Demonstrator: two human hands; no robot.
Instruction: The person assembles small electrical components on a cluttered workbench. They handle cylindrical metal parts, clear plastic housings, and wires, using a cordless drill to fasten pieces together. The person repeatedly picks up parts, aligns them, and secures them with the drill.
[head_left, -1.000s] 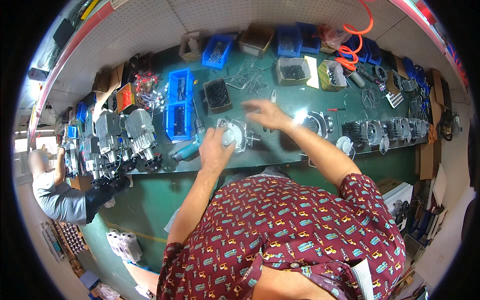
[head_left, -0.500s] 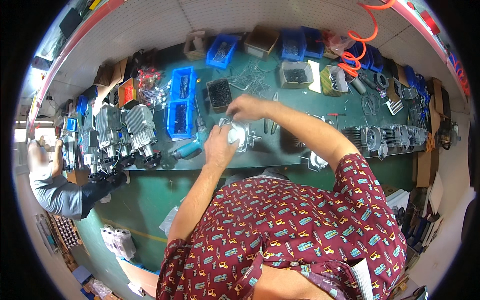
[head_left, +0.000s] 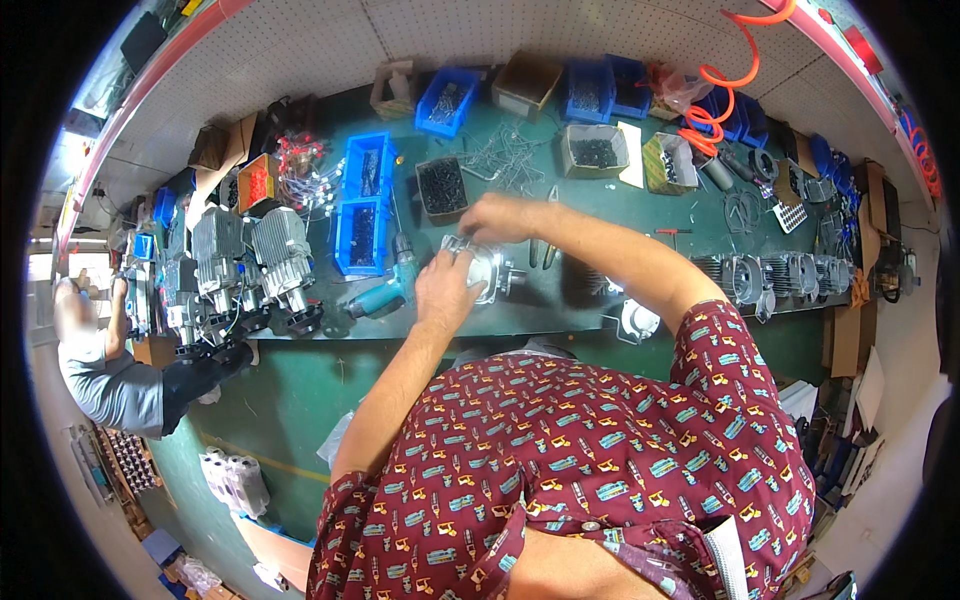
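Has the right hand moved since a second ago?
Yes. The right hand moved left, toward the black-filled parts box, above the silver metal part.

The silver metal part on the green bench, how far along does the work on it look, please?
Done: finished-looking finned motors stand grouped at the bench's left end. In hand: the left hand steadies the silver metal part while the right hand works at its top. Left: more finned housings wait in a row on the right, and a teal power driver lies unused beside the part.

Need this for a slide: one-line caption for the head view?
Both hands, left hand and right hand, on a silver metal part over a green workbench lined with blue bins.
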